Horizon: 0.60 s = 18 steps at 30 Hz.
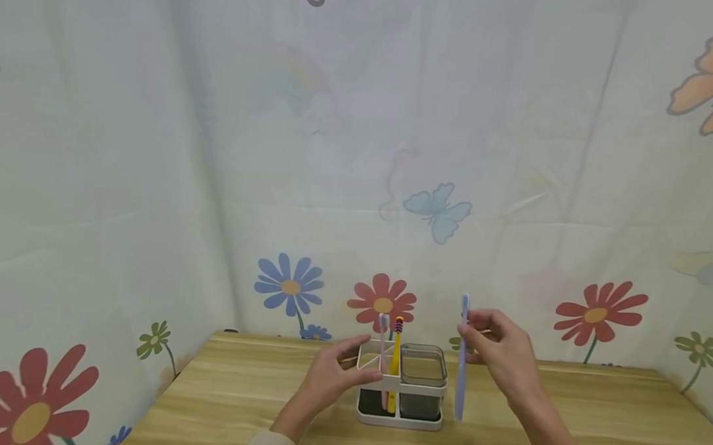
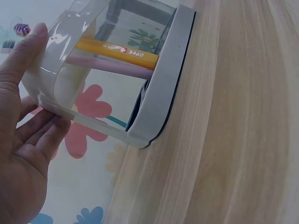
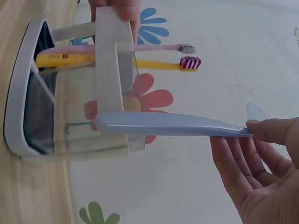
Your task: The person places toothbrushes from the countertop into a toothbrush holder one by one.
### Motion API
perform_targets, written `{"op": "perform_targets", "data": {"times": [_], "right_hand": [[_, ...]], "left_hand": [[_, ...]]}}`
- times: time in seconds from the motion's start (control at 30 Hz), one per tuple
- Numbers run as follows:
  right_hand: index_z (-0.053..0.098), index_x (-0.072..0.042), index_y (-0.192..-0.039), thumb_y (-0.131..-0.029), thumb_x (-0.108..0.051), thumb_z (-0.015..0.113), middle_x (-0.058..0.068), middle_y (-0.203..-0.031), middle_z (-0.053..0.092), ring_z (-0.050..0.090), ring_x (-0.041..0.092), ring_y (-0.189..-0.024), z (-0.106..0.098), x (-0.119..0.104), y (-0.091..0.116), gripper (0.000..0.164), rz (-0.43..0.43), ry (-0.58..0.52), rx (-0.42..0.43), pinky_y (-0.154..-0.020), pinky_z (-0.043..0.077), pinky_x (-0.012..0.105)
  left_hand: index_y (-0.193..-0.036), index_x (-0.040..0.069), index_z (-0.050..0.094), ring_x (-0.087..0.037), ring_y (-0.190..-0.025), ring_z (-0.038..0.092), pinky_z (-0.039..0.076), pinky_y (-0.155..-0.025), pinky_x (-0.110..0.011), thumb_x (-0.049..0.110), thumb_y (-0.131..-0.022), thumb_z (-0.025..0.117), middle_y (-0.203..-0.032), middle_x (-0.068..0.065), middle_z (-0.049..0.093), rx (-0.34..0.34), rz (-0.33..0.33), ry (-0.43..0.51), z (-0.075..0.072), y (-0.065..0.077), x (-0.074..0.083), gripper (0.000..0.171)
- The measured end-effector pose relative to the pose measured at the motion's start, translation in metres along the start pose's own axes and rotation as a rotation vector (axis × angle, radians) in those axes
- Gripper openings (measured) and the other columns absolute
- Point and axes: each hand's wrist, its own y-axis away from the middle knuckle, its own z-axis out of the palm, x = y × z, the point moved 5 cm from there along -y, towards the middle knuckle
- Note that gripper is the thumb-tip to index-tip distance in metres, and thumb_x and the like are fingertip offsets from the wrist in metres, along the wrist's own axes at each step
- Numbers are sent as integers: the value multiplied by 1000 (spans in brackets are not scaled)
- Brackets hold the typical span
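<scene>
A white toothbrush holder (image 1: 399, 422) with a dark base inside stands upright on the table. My left hand (image 1: 327, 375) grips its upper left rim, thumb at the front and fingers round the side. Inside, a pink toothbrush (image 3: 159, 47) and a yellow toothbrush (image 3: 159, 65) with a purple-and-white striped head stand side by side. A clear, greyish cup (image 1: 423, 375) fills the right half of the holder. To the right of it, my right hand (image 1: 499, 348) pinches a light blue toothbrush (image 1: 460, 383) near its neck, bristles up and handle hanging down, apart from the holder.
The wood-grain table (image 1: 238, 388) reaches back to a pale fabric backdrop (image 1: 311, 168) printed with flowers and butterflies. A small dark object (image 1: 230, 331) shows at the table's far left corner; its kind is unclear.
</scene>
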Motion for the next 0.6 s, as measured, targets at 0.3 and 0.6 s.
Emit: {"op": "perform_targets", "data": {"times": [0.3,0.6], "right_hand": [[63,4,-126,-103,-15,73,20,-117,71,71,16,-90,19,-12,-4,32,1,-54,28,-75,67,33],[64,2,-124,-103,-14,74,17,-111,71,73,18,-90,36,-19,-6,28,-29,-128,54,-75,67,34]], "left_hand": [[-147,11,64,-38,-130,64,56,-104,-45,31,-88,90,-146,-23,61,-3,-2,-14,-1,1,4,68],[-148,13,64,-36,-129,64,56,-104,-44,31,-88,90,-147,-19,61,-11,7,-4,-1,0,2,67]]}}
